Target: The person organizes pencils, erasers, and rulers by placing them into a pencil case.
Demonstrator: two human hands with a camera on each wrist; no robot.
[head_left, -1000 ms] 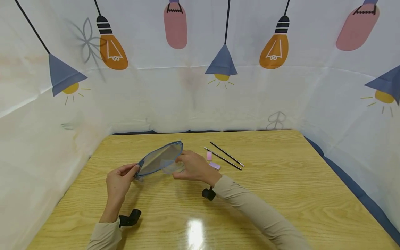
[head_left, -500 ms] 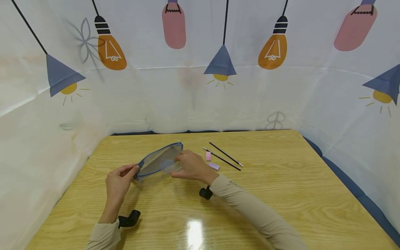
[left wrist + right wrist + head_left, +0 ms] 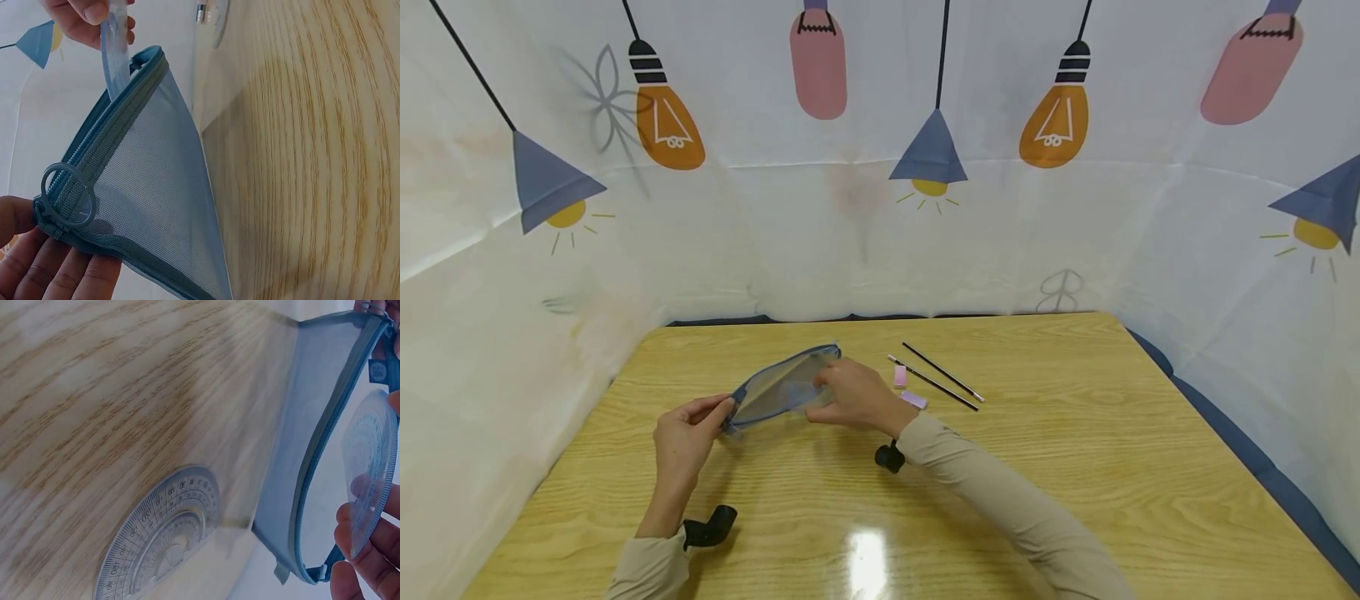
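Note:
A blue-edged mesh zipper pouch (image 3: 775, 392) is held up above the table, its zip undone and its mouth gaping. My left hand (image 3: 688, 437) pinches the pouch's corner by the ring pull (image 3: 69, 195). At the mouth, my right hand (image 3: 861, 396) grips a clear plastic protractor (image 3: 369, 456) between thumb and fingers. In the left wrist view the lower end of that protractor (image 3: 115, 62) dips behind the zipped edge. A second clear protractor (image 3: 165, 534) lies on the table below in the right wrist view; in the head view I cannot make it out.
Right of my right hand, a pink eraser (image 3: 900, 377) and a purple eraser (image 3: 913, 400) lie on the wooden table (image 3: 1075, 467). Beside them rest two black pencils (image 3: 943, 372) (image 3: 933, 382). A lamp-printed white curtain (image 3: 865, 233) hangs behind the table.
My right hand has moved slightly left with the protractor, closer into the pouch's mouth. My left hand and the pouch corner it pinches have barely shifted.

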